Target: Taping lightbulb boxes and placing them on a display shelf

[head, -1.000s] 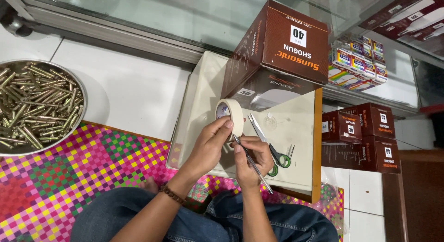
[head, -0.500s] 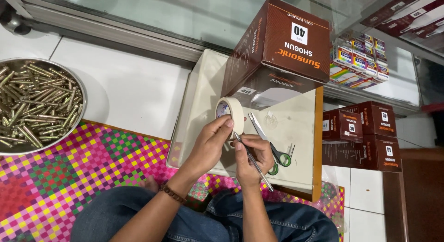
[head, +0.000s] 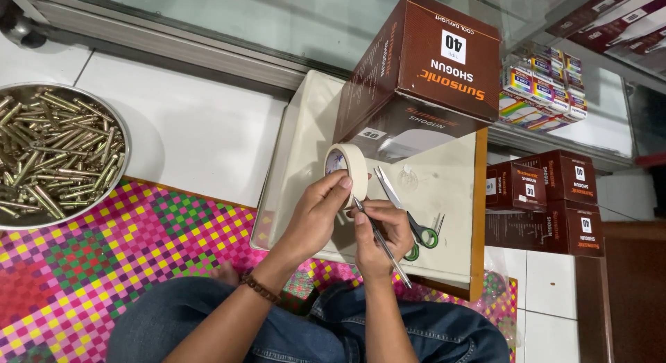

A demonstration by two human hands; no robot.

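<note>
Head view looks straight down on a seated person's lap and a pale board [head: 305, 134] lying on the floor in front of the knees. Left hand [head: 316, 221] is curled closed around a roll of cream masking tape [head: 349, 170], thumb and fingertips pinching its lower rim so the roll stands on edge above the board. Right hand [head: 378, 231] is closed in a pinch on a thin metal tool [head: 380, 243], held like a pen; its tip meets the tape's edge just beside the left thumb, and its tail slants down toward the right knee. Green-handled scissors [head: 409, 221] lie on the board just behind the right hand, blades pointing up-left. A large brown carton [head: 430, 64] sits on the board's far end, close above the roll. Bare board surface shows to the left of the hands, and its wooden right edge [head: 477, 217] runs near the scissors. A metal bowl of brass pieces [head: 52, 155] sits well apart at far left, past the checked mat [head: 104, 259]. Small brown boxes [head: 548, 196] are stacked to the right
</note>
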